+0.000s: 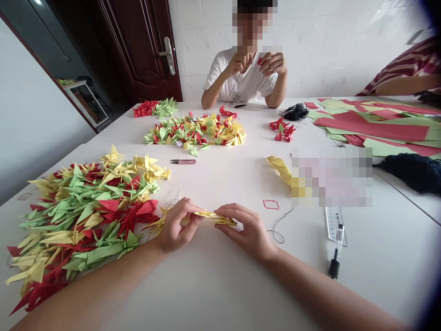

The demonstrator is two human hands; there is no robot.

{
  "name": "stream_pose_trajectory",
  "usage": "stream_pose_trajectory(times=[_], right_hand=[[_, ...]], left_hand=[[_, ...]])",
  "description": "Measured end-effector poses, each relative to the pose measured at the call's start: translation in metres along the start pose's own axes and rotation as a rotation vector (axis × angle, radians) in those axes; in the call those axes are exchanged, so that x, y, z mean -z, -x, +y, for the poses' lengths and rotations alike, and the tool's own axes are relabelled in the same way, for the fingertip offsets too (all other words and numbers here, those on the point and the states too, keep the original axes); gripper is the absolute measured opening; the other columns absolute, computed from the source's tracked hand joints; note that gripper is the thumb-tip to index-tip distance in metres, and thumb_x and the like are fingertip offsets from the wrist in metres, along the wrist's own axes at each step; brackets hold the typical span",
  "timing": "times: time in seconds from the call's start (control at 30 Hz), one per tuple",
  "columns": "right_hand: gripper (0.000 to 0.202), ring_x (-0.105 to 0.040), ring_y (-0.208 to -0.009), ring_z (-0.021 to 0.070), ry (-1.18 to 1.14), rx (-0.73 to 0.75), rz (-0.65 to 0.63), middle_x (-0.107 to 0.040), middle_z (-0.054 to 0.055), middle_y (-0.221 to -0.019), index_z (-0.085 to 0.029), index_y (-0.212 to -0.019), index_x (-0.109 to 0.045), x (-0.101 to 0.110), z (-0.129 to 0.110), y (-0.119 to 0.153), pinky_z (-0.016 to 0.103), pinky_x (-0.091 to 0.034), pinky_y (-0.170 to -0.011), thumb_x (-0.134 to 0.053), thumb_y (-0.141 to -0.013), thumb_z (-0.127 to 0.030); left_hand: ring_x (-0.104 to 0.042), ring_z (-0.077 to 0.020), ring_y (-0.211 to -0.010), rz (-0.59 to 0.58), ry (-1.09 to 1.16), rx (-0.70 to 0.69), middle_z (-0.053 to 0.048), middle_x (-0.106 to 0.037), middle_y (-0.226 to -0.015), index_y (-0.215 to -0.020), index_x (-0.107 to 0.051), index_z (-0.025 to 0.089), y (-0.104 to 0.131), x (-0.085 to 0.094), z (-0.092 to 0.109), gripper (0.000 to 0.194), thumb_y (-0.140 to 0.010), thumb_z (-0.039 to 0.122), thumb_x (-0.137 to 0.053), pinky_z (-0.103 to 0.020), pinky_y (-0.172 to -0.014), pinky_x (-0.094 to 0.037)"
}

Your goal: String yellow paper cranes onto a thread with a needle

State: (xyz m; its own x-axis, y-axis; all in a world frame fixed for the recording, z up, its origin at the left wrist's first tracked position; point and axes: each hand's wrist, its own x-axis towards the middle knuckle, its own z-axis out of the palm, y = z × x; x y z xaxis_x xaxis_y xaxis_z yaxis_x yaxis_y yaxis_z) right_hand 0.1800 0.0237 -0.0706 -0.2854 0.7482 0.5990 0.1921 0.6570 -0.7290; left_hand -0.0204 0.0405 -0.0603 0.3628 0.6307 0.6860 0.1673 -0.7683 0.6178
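My left hand (181, 224) and my right hand (248, 230) meet over the near middle of the white table (220, 289). Between them is a flat, yellow folded paper piece (208, 214), pinched at its left end by the left fingers and at its right end by the right. Whether it is one piece or a few stacked ones I cannot tell. Close to my left wrist lies a big heap of folded paper cranes (93, 207) in red, green and yellow. A dark thread (279, 234) curls on the table right of my right hand.
Thread snips (183, 161) lie ahead, before a second crane pile (196, 131). At right are a yellow paper strand (280, 170), a ruler (331, 225), a pen (336, 257), black thread (413, 172) and paper sheets (372, 126). A person (244, 73) sits opposite, hands raised with red paper.
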Motion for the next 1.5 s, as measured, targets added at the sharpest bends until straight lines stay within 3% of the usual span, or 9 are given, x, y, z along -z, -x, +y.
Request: stream_pose_trajectory(times=[0.23, 0.6, 0.8, 0.97, 1.5], right_hand=[[0.027, -0.065, -0.079, 0.0140, -0.006, 0.020, -0.002, -0.067, 0.006, -0.094, -0.023, -0.107, -0.064, 0.0009, -0.0025, -0.0024, 0.025, -0.055, -0.065, -0.063, -0.082, -0.013], [0.023, -0.066, -0.079, 0.0153, 0.021, 0.047, 0.036, -0.067, 0.006, -0.091, -0.024, -0.104, -0.066, 0.0006, -0.0040, -0.0030, 0.026, -0.056, -0.063, -0.062, -0.083, -0.014], [0.020, -0.064, -0.073, 0.0138, 0.053, 0.068, 0.092, -0.067, 0.005, -0.085, -0.023, -0.099, -0.065, 0.0002, -0.0059, -0.0032, 0.024, -0.054, -0.059, -0.061, -0.083, -0.011], [0.019, -0.064, -0.073, 0.0141, 0.065, 0.066, 0.076, -0.067, 0.005, -0.084, -0.022, -0.097, -0.065, 0.0013, -0.0063, -0.0038, 0.025, -0.054, -0.058, -0.060, -0.083, -0.011], [0.012, -0.066, -0.074, 0.0160, 0.052, -0.105, 0.051, -0.070, 0.005, -0.086, -0.023, -0.094, -0.068, 0.0001, -0.0038, -0.0017, 0.026, -0.054, -0.056, -0.061, -0.085, -0.023]], left_hand=[[-0.048, -0.0109, -0.063, 0.003, -0.045, -0.099, 0.000, -0.057, -0.071, -0.096, -0.060, 0.020, -0.0045, -0.0005, -0.0004, 0.018, -0.085, 0.007, -0.056, -0.024, -0.060, -0.042], [-0.039, -0.0094, -0.048, -0.009, -0.092, -0.039, 0.005, -0.050, -0.049, -0.090, -0.071, 0.024, -0.0062, -0.0016, 0.0010, 0.014, -0.081, 0.015, -0.065, -0.025, -0.055, -0.036], [-0.041, -0.0111, -0.053, -0.059, -0.101, -0.025, 0.004, -0.047, -0.054, -0.104, -0.067, 0.019, -0.0035, 0.0012, 0.0038, 0.025, -0.083, 0.018, -0.055, -0.028, -0.059, -0.037], [-0.043, -0.0102, -0.055, 0.000, -0.079, -0.012, 0.003, -0.056, -0.061, -0.092, -0.064, 0.020, -0.0031, 0.0003, 0.0033, 0.012, -0.082, 0.014, -0.060, -0.026, -0.059, -0.039], [-0.043, -0.0095, -0.051, -0.021, -0.140, -0.029, 0.005, -0.060, -0.058, -0.085, -0.064, 0.022, -0.0076, -0.0036, 0.0022, 0.006, -0.084, 0.015, -0.063, -0.026, -0.059, -0.040]])
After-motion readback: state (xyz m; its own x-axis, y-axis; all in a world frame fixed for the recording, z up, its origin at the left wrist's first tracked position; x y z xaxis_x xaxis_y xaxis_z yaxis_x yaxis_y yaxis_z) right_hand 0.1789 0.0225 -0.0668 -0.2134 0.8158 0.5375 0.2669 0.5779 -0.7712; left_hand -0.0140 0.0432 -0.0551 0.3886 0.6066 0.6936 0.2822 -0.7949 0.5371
